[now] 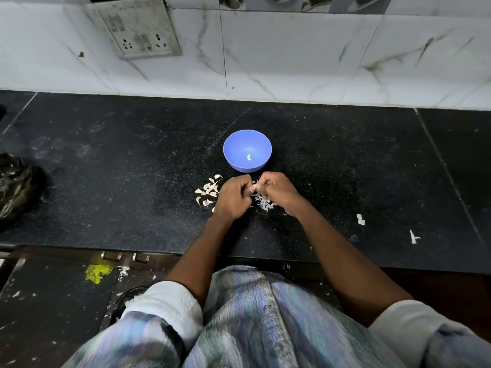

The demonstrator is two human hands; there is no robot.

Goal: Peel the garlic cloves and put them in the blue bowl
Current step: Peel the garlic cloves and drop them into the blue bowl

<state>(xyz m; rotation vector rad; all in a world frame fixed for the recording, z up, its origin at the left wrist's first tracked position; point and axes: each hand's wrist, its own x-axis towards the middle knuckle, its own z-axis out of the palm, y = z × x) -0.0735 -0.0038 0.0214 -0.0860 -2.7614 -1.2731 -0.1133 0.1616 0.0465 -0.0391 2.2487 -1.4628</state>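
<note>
A blue bowl [247,150] stands on the black counter [132,168], and one peeled yellowish clove [248,157] lies in its bottom. Just in front of the bowl my left hand [233,196] and my right hand [277,191] meet, fingers curled, both pinching one small garlic clove [254,186] between their fingertips; most of it is hidden. A heap of several unpeeled cloves [208,192] lies on the counter to the left of my left hand. White bits of peel [263,203] lie under and between my hands.
A dark plastic bag [16,187] sits at the counter's left edge. Loose peel scraps [360,219] lie to the right. A tiled wall with a socket plate [135,27] stands behind. The counter's front edge runs just before my body.
</note>
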